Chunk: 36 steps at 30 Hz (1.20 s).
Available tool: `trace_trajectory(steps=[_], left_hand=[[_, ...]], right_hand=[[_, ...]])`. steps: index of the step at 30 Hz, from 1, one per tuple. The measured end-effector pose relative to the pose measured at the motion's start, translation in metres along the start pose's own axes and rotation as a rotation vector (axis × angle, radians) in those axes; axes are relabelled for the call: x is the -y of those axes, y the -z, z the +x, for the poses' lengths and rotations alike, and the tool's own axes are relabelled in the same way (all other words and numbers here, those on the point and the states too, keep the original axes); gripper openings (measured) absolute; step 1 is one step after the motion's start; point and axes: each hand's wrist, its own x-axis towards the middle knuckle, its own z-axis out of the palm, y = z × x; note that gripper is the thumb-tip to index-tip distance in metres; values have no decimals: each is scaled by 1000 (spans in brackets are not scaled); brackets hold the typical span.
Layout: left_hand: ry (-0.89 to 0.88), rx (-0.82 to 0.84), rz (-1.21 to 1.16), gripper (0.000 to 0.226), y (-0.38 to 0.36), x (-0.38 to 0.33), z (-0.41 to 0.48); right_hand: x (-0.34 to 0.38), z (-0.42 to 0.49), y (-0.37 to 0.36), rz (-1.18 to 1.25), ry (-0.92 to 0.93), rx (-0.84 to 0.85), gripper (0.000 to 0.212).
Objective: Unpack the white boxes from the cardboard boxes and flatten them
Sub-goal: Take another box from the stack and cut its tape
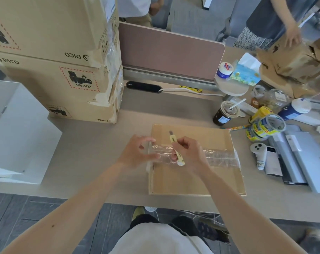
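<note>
A flat brown cardboard box (pixel 192 176) lies on the desk in front of me, sealed along its middle with a strip of clear tape (pixel 217 155). My right hand (pixel 189 153) grips a yellow utility knife (pixel 176 147), blade end pointing away from me, over the left part of the tape. My left hand (pixel 139 152) pinches a loose, crinkled end of the tape at the box's left edge. No white boxes from inside are visible.
Stacked large PICO cartons (pixel 54 57) stand at back left, a white box (pixel 14 134) at far left. Tape rolls (pixel 265 125), an iced coffee cup (pixel 226 113), a white controller (pixel 259 149) and laptops (pixel 302 158) crowd the right. Another person handles a carton (pixel 293 57) at back right.
</note>
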Motion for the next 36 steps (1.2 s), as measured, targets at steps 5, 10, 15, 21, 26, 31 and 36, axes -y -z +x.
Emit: trace_trajectory(steps=[5, 10, 15, 21, 26, 31, 36], left_hand=[[-3, 152, 28, 87, -7, 7, -6], [-17, 155, -9, 87, -7, 8, -4], [-19, 143, -42, 89, -10, 17, 0], [15, 138, -84, 88, -10, 19, 0], [31, 122, -79, 89, -10, 17, -1], [63, 120, -54, 90, -11, 17, 1], [105, 105, -32, 90, -12, 12, -1]], right_hand=[[-6, 11, 7, -714, 335, 120, 10], [-7, 17, -2, -867, 540, 210, 11], [-7, 24, -4, -965, 614, 280, 13], [-1, 27, -8, -1124, 725, 315, 21], [26, 22, -14, -1289, 580, 487, 65], [23, 24, -11, -1436, 536, 471, 40], [13, 26, -3, -1494, 507, 434, 31]])
